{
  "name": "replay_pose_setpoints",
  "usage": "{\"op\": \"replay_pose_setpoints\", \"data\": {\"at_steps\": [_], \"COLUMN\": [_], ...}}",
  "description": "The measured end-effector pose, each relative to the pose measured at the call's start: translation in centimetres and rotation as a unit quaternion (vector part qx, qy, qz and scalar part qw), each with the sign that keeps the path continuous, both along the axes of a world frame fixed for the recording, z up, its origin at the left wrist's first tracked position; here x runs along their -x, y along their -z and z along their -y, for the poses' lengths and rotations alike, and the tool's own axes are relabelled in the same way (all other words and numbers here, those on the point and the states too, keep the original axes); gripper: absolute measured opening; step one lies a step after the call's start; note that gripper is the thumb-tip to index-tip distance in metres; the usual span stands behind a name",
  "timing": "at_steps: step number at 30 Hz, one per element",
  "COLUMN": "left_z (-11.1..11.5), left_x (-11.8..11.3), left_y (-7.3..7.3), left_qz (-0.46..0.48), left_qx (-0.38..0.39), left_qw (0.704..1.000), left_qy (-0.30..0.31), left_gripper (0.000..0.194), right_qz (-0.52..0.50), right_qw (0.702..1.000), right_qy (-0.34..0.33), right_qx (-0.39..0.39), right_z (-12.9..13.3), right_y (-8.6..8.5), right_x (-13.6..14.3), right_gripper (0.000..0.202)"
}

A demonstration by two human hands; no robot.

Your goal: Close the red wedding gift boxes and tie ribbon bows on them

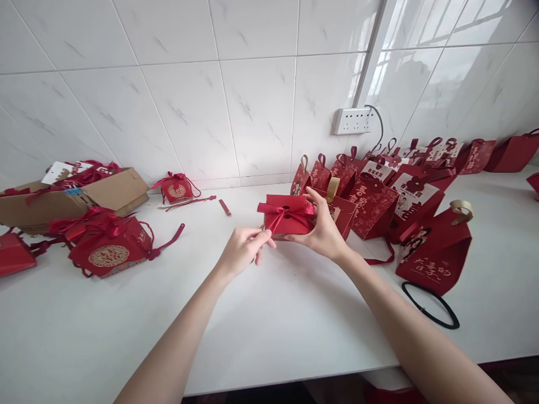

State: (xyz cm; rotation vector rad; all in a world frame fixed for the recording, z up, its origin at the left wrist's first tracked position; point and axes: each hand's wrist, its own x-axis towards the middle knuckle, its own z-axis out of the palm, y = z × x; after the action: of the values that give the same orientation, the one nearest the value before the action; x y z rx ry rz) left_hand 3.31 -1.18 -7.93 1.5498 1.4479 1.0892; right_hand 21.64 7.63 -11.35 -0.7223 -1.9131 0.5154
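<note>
A small red gift box [290,223] with a satin ribbon bow [283,212] on top is between my two hands, just above the white table. My left hand [248,247] pinches a tail of the ribbon at the box's near left corner. Around the right side of the box, my right hand [322,227] is wrapped, thumb at the front and fingers at the back. The underside of the box is hidden.
Many red gift boxes [374,205] with loop handles stand at the right. A black loop [432,306] lies before them. At left are a cardboard box [109,193] of ribbons and a red box [112,247]. A socket strip [353,121] is on the tiled wall.
</note>
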Motion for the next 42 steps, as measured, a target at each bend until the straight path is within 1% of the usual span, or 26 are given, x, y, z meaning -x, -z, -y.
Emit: {"op": "replay_pose_setpoints", "data": {"at_steps": [2, 4, 11, 16, 18, 21, 22, 23, 24, 25, 26, 27, 28, 29, 32, 33, 35, 39, 42], "left_z": [0.1, 0.0, -0.3, -0.4, -0.3, -0.2, -0.2, -0.3, -0.4, -0.5, -0.7, -0.8, -1.0, -1.2, -1.3, -1.3, -1.3, -1.5, -1.9], "left_x": [-0.2, -0.2, -0.3, -0.2, 0.2, 1.6, 2.3, 3.0, 3.6, 4.1, 4.4, 4.5, 4.3, 3.9, 2.1, 1.5, 0.8, 0.8, 0.8], "left_y": [0.1, 0.4, 1.1, 1.5, 1.4, 0.4, 0.0, -0.4, -0.6, -0.7, -0.6, -0.4, 0.0, 0.5, 1.7, 2.0, 2.2, 2.3, 2.9], "left_qz": [0.003, 0.003, -0.001, 0.002, -0.011, -0.045, -0.045, -0.032, -0.008, 0.025, 0.061, 0.094, 0.116, 0.129, 0.137, 0.136, 0.15, 0.184, 0.192], "left_qx": [0.05, 0.077, 0.088, 0.113, 0.131, 0.194, 0.212, 0.216, 0.2, 0.166, 0.124, 0.085, 0.059, 0.049, 0.056, 0.05, 0.03, 0.021, 0.009], "left_qw": [0.999, 0.996, 0.994, 0.989, 0.986, 0.972, 0.97, 0.972, 0.978, 0.986, 0.99, 0.991, 0.99, 0.99, 0.989, 0.989, 0.988, 0.982, 0.979], "left_qy": [0.02, 0.036, 0.067, 0.094, 0.107, 0.121, 0.112, 0.09, 0.056, 0.017, -0.016, -0.037, -0.044, -0.039, -0.021, -0.026, -0.039, -0.043, -0.066], "left_gripper": [0.035, 0.033, 0.032, 0.031, 0.031, 0.03, 0.032, 0.036, 0.042, 0.049, 0.058, 0.067, 0.075, 0.083, 0.102, 0.104, 0.101, 0.086, 0.086], "right_qz": [-0.004, -0.004, -0.007, 0.001, 0.007, 0.01, 0.012, 0.014, 0.018, 0.025, 0.031, 0.037, 0.043, 0.05, 0.064, 0.067, 0.068, 0.057, 0.054], "right_qw": [1.0, 0.999, 0.997, 0.994, 0.994, 0.995, 0.995, 0.995, 0.995, 0.994, 0.993, 0.992, 0.99, 0.989, 0.989, 0.99, 0.989, 0.986, 0.985], "right_qy": [-0.003, -0.01, -0.024, -0.033, -0.033, -0.028, -0.032, -0.041, -0.053, -0.069, -0.087, -0.105, -0.119, -0.128, -0.128, -0.125, -0.125, -0.144, -0.151], "right_qx": [0.018, 0.034, 0.074, 0.099, 0.106, 0.1, 0.096, 0.091, 0.087, 0.082, 0.074, 0.065, 0.055, 0.046, 0.026, 0.024, 0.025, 0.055, 0.057], "right_z": [0.0, 0.1, -0.1, -0.2, -0.3, -0.4, -0.4, -0.3, -0.2, -0.1, 0.0, 0.1, 0.2, 0.3, 0.6, 0.6, 0.8, 0.8, 0.8], "right_y": [0.0, 0.0, 0.3, 0.8, 0.9, 0.9, 0.9, 0.9, 0.9, 0.9, 1.0, 1.1, 1.3, 1.4, 1.6, 1.7, 1.7, 1.6, 1.6], "right_x": [0.1, 0.2, 0.2, 0.3, 0.4, 0.3, 0.3, 0.3, 0.3, 0.4, 0.5, 0.6, 0.7, 0.8, 1.0, 1.1, 1.1, 1.2, 1.2], "right_gripper": [0.109, 0.106, 0.106, 0.105, 0.104, 0.101, 0.1, 0.101, 0.101, 0.101, 0.1, 0.1, 0.099, 0.099, 0.102, 0.103, 0.103, 0.104, 0.106]}}
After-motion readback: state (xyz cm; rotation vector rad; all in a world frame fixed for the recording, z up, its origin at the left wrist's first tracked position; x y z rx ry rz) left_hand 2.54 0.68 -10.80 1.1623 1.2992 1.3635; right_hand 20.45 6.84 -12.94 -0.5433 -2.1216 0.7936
